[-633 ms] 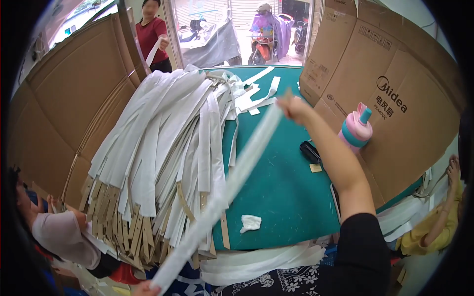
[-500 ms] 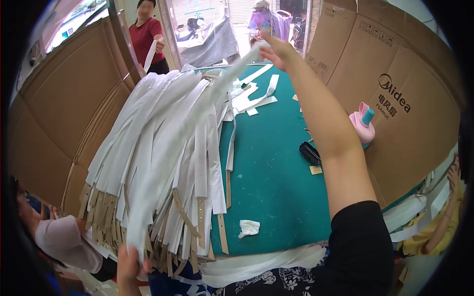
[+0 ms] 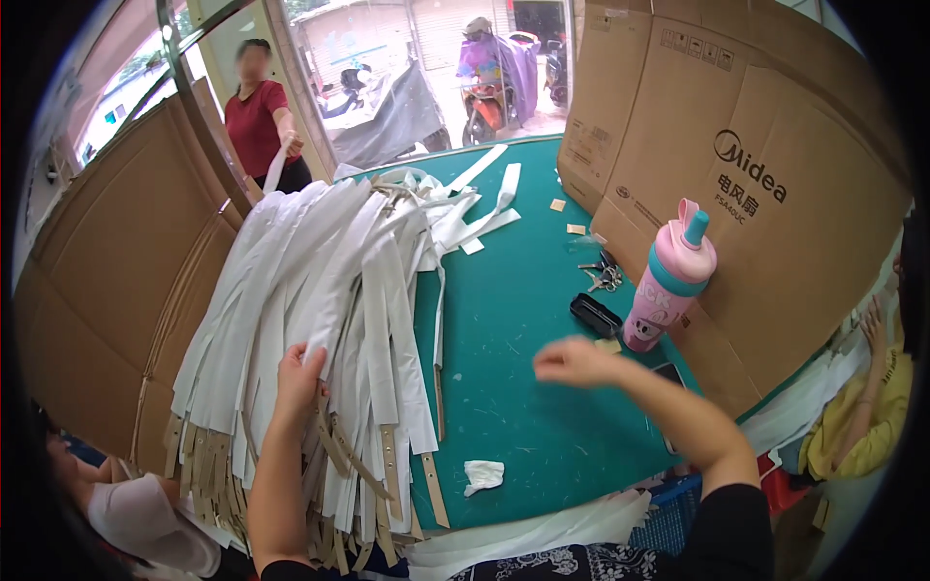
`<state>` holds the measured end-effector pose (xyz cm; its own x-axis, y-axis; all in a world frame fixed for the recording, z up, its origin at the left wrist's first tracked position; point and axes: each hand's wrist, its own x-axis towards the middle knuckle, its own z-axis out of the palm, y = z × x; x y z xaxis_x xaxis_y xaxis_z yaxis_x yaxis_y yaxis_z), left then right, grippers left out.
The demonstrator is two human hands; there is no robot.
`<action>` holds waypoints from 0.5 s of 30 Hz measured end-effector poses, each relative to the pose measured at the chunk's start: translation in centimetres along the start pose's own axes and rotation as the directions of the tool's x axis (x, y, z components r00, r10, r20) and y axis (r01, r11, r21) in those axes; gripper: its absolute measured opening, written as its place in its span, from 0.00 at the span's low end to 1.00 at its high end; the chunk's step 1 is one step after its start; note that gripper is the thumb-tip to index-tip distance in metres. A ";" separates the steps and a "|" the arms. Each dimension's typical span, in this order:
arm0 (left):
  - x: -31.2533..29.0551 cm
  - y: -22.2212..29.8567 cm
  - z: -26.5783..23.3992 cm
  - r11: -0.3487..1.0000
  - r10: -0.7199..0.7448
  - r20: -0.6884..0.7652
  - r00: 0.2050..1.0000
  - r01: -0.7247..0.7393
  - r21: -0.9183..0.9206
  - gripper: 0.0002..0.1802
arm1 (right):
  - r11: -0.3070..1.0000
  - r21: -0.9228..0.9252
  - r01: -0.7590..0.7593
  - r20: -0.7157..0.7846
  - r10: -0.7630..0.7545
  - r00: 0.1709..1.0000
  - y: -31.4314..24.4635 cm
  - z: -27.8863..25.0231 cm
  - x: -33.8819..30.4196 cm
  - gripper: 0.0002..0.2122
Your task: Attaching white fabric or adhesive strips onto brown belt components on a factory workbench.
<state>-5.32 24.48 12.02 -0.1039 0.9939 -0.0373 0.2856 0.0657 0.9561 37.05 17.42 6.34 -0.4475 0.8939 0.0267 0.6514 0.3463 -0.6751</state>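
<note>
Many tan belts with holes near their ends, sleeved in white wrapping, form a thick pile (image 3: 257,310) on the left of the green table. My left hand (image 3: 299,376) is over the near half of the pile, thumb and fingers closed on a white-wrapped belt (image 3: 334,324). That belt lies along the top of the pile toward the far end. My right hand (image 3: 576,362) is above the table, apart from the pile, its fingers curled together and slightly blurred; nothing shows in it. A crumpled white scrap (image 3: 483,476) lies on the table between my forearms.
On the right stand a pink tumbler (image 3: 668,281), a black case (image 3: 595,315) and keys (image 3: 605,275). White strips (image 3: 484,221) lie at the back. Cardboard walls (image 3: 116,281) flank the table (image 3: 504,387). A person in red (image 3: 257,126) holds a white strip; others are at both sides.
The white-wrapped belt was stretched between my hands and now lies on the pile. My right hand has let go and come back nearer; my left hand has moved farther out over the pile.
</note>
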 end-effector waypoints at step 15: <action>-6.2 1.4 1.7 0.201 0.455 0.154 0.877 -0.270 0.942 0.22 | 0.999 0.035 0.035 0.085 -0.038 0.996 -9.7 12.0 -13.4 0.14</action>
<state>-2.69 18.59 13.06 0.1858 0.9153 0.3573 0.9826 -0.1714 -0.0716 29.38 -1.38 3.72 -0.5226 0.8525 -0.0109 0.6135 0.3671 -0.6992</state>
